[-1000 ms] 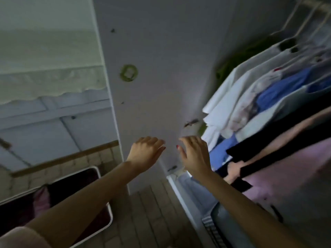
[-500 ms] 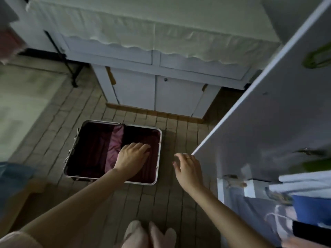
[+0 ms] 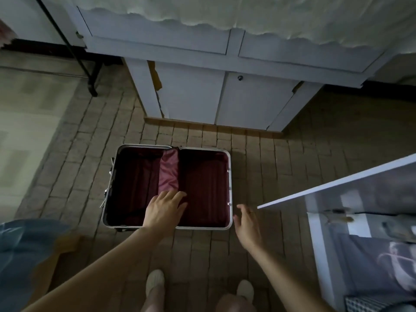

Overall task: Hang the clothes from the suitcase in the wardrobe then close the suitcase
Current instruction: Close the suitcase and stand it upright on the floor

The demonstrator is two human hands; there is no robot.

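Since a moment ago both arms have dropped from the wardrobe toward the suitcase [image 3: 167, 186], open flat on the brick floor [image 3: 270, 158]. My left hand [image 3: 165, 210] hovers spread and empty over its dark red lining; my right hand [image 3: 247, 224] hangs open beside the rim. I judge the shell stiff and light when empty, best swung shut by its metal edge. Only the wardrobe door [image 3: 337, 183] juts near.

A head-worn camera looks steeply down from standing height onto an open suitcase [image 3: 166, 188] on the brick floor [image 3: 281, 165].
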